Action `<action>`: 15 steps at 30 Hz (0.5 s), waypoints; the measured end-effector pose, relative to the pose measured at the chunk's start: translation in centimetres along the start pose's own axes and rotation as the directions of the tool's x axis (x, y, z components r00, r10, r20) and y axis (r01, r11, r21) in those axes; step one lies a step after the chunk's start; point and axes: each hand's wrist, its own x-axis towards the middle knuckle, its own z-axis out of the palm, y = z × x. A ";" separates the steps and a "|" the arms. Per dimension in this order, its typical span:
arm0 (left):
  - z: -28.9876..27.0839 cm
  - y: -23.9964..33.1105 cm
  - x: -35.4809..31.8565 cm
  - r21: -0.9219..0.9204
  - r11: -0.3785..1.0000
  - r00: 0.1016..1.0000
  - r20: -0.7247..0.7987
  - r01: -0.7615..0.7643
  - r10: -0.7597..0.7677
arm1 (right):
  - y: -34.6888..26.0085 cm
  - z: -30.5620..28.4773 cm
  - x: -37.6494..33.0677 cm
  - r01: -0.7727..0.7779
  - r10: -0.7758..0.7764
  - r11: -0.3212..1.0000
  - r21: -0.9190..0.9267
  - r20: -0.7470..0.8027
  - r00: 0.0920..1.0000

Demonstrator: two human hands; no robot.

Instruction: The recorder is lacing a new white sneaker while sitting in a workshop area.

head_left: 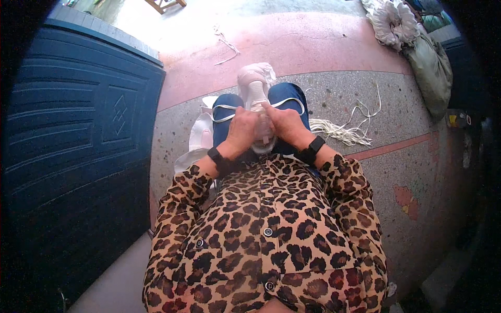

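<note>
A pale shoe [255, 93] rests between my knees, its rounded toe pointing away and its opening toward me. Across its upper part run rows of white lacing. My left hand [241, 130] is closed at the left side of the opening, fingers pinched by the lace. At the right side my right hand [286, 124] is closed too, with its thumb pointing forward along the shoe. White shoelace [225, 107] loops out past both hands over my jeans. Both hands partly hide the shoe's middle, and the fingertips are hard to make out.
Several white laces [342, 131] lie heaped on the floor at right. White shoe-like pieces [201, 133] lie left of my legs. A blue panelled door [83, 104] stands at left. Stuffed sacks [430, 73] lean at far right. A loose lace [227, 46] lies ahead.
</note>
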 end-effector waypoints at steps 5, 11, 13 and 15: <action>1.8 0.5 0.8 -0.087 0.974 0.977 -0.032 0.207 -0.211 | 0.3 -0.2 -0.2 -0.080 0.076 0.996 0.040 0.107 0.991; 1.7 -1.0 0.8 -0.480 0.762 0.894 0.132 0.435 -0.428 | 1.4 1.8 0.0 -0.072 0.093 0.912 0.405 -0.032 0.995; 0.7 -1.0 0.9 -0.417 0.837 0.933 0.092 0.355 -0.349 | 1.3 1.6 0.5 -0.076 0.135 0.850 0.521 -0.075 0.988; -0.8 -0.9 1.2 -0.240 0.960 0.987 -0.032 0.143 -0.155 | 1.0 0.3 0.9 -0.083 0.143 0.829 0.553 -0.065 0.988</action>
